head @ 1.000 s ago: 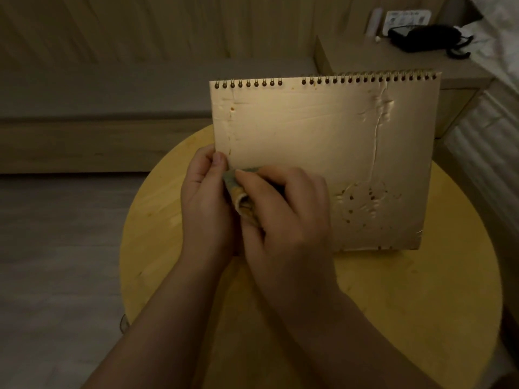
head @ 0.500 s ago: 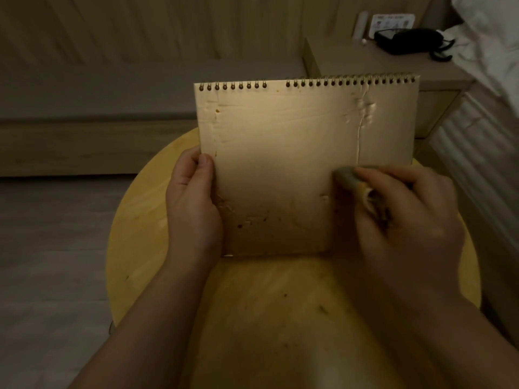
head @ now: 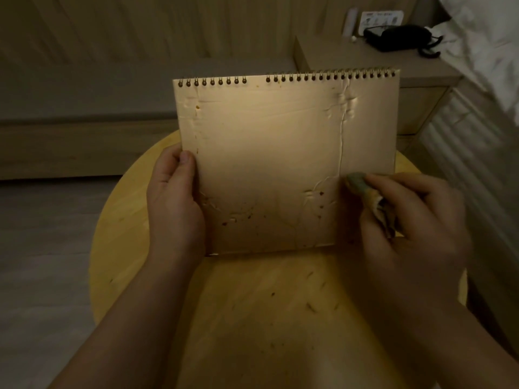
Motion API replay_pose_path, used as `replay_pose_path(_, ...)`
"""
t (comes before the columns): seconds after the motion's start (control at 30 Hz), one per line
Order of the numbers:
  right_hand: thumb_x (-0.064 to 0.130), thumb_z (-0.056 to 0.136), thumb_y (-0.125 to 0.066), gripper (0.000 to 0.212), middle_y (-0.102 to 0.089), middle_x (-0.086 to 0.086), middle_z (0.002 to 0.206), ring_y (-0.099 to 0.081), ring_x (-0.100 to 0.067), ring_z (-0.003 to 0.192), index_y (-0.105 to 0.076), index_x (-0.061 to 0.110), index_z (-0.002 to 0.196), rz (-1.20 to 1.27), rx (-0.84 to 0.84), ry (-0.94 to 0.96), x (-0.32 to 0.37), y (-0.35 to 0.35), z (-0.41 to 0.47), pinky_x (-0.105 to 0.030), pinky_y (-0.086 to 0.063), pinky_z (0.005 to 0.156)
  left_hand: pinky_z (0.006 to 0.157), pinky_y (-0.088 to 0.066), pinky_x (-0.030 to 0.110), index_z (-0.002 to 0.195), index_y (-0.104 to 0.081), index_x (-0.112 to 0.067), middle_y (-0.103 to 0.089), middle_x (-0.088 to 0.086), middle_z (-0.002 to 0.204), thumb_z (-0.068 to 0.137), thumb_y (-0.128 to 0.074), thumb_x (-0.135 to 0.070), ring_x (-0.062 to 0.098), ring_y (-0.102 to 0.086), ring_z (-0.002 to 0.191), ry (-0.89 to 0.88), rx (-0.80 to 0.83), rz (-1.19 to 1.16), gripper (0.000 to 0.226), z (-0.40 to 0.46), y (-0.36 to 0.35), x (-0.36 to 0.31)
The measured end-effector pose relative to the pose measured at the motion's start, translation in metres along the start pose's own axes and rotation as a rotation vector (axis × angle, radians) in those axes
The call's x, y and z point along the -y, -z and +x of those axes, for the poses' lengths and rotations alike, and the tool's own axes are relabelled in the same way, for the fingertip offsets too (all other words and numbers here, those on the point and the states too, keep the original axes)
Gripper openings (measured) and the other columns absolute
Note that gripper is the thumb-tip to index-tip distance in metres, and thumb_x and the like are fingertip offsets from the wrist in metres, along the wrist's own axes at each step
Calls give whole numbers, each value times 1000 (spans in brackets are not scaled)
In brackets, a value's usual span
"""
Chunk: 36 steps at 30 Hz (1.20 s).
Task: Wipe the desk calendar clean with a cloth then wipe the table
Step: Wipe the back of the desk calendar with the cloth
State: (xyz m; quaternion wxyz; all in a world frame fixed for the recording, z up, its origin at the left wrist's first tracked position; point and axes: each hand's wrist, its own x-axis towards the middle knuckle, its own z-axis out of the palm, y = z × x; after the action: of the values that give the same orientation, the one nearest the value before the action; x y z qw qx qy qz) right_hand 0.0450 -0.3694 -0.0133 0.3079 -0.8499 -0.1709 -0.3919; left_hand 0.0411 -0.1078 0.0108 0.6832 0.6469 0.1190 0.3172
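Dim, warm light is cast over a round wooden table (head: pixel 252 318), on which scattered dark specks and crumbs are seen near the front. On this table a spiral-bound desk calendar (head: pixel 275 153) is stood upright, its blank brown cardboard face turned toward the camera, creased and dotted with small dark spots near the lower edge. Its left edge is gripped by the left hand (head: pixel 174 203), with the thumb laid on the front face and the fingers curled behind. A bunched cloth (head: pixel 368 195) is pinched between the curled fingers and thumb of the right hand (head: pixel 407 220) and is pressed against the calendar's lower right part. Behind, a low cabinet (head: pixel 379 66) is seen, with a black object (head: pixel 398 37) lying on top. No container holding anything can be made out.
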Motion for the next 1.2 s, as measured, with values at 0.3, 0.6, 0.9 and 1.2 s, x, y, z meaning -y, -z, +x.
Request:
replay_pose_path(0.3, 7, 94, -70, 30, -66, -17, 113, -56, -31, 103, -74, 4, 124, 48, 68, 38, 25, -14, -2, -28, -38, 93, 66, -48, 11, 93, -75, -46, -73, -19, 90, 105, -46, -32, -5, -64, 81, 1, 29, -1, 34, 1, 2, 2)
replay_pose_path(0.6, 8, 104, -62, 25, -71, -19, 111, -63, -38, 96, -75, -1, 123, 214, 178, 182, 106, -65, -25, -44, -50, 86, 69, -50, 15, 97, -72, -32, -73, -17, 89, 108, -43, -23, -1, -65, 83, 39, 81, -52, 32, 0, 3, -1)
replay_pose_path(0.9, 8, 104, -66, 21, -75, -18, 113, -70, -37, 103, -75, 1, 122, 164, 113, 284, 99, -75, -34, -48, -57, 87, 72, -53, 18, 104, -70, -29, -76, -14, 95, 111, -41, -20, 3, -69, 88, 60, 121, -81, 32, -2, 3, -4)
replay_pose_path(1.2, -1, 96, -66, 29, -70, -25, 113, -59, -37, 104, -73, -5, 123, -12, 82, 155, 31, -23, -26, -34, -40, 100, 71, -50, 12, 93, -75, -50, -75, -23, 96, 107, -44, -28, -3, -66, 89, 23, 63, 5, 40, -3, 2, -8)
